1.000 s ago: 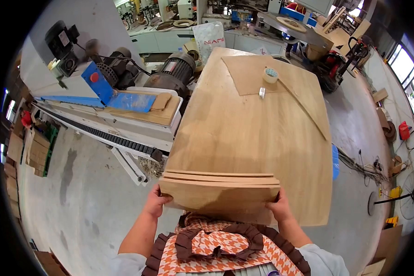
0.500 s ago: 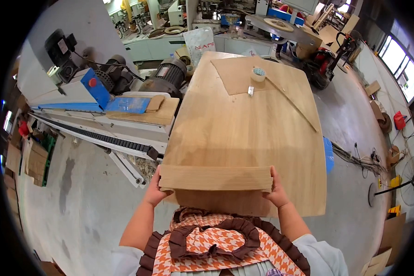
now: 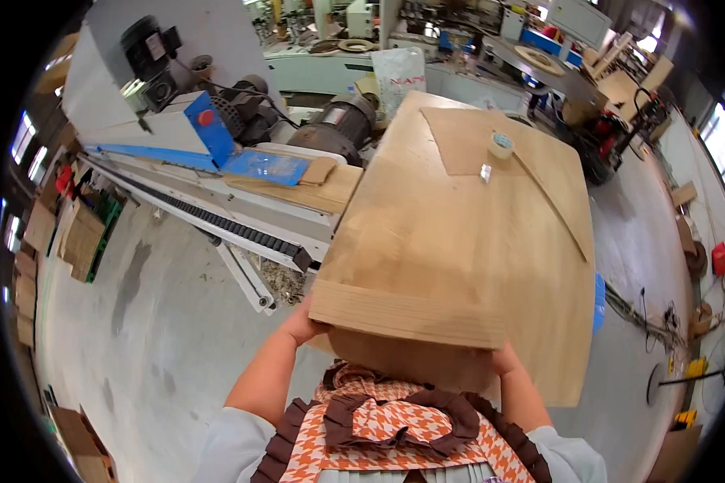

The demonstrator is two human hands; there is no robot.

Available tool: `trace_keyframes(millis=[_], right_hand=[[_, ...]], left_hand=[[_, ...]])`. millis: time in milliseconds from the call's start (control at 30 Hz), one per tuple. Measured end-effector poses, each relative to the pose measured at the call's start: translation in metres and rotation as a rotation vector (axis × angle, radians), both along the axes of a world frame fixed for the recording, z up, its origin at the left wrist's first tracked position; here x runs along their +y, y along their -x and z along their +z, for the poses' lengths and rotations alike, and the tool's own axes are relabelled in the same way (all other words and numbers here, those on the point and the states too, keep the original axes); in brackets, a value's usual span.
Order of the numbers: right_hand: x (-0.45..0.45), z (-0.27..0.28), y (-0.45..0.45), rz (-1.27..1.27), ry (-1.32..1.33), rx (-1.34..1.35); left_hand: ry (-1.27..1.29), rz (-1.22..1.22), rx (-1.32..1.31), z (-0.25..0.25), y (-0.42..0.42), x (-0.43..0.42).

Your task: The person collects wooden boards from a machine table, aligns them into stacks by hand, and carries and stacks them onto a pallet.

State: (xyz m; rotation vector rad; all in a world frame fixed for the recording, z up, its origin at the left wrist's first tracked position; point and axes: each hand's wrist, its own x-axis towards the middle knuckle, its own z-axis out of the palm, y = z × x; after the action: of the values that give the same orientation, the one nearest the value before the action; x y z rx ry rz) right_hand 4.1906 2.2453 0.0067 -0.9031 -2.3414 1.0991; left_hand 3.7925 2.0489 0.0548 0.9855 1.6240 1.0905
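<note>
A stack of thin wooden boards [image 3: 407, 315] spans the space between my two hands, over the near edge of the large wooden tabletop [image 3: 459, 233]. My left hand [image 3: 304, 324] grips the stack's left end, and my right hand [image 3: 503, 361] holds its right end, its fingers partly hidden beneath. The layered edges of the boards face me and look even. Farther up the tabletop lie a brown sheet [image 3: 459, 137], a roll of tape [image 3: 500, 145], a small silvery piece [image 3: 485, 173] and a thin strip [image 3: 552, 205].
On the left stands a machine with a motor [image 3: 340, 125], a red button [image 3: 206, 117] and a long chain track [image 3: 193, 217]. A white sack [image 3: 399, 80] is behind the tabletop. To the right are cables [image 3: 640, 318], a fan [image 3: 656, 385] and a red pallet truck [image 3: 608, 133].
The boards, earlier fanned with their faces showing, are now evened into one block. Both hands stay on its ends. The stack now slants down to the right, and the camera view has shifted.
</note>
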Motion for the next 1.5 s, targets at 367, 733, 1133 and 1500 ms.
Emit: trace_keyframes(millis=[367,733,1133,1500], right_hand=[[0.003,0.031,0.016,-0.349,1.107,0.394],[0.031,-0.024,0.002,0.003,0.749,0.21],[-0.044,0.075,0.059,0.282,0.921,0.007],[-0.217,0.059,0.247,0.826,0.869,-0.467]], left_hand=[[-0.08,0.058,0.318,-0.032,0.006,-0.013],[-0.097,0.191,0.119,-0.008,-0.049,-0.083],[-0.194,0.575,-0.461,0.003,-0.087,-0.223],[-0.531,1.506,-0.646,-0.017,-0.227,-0.466]])
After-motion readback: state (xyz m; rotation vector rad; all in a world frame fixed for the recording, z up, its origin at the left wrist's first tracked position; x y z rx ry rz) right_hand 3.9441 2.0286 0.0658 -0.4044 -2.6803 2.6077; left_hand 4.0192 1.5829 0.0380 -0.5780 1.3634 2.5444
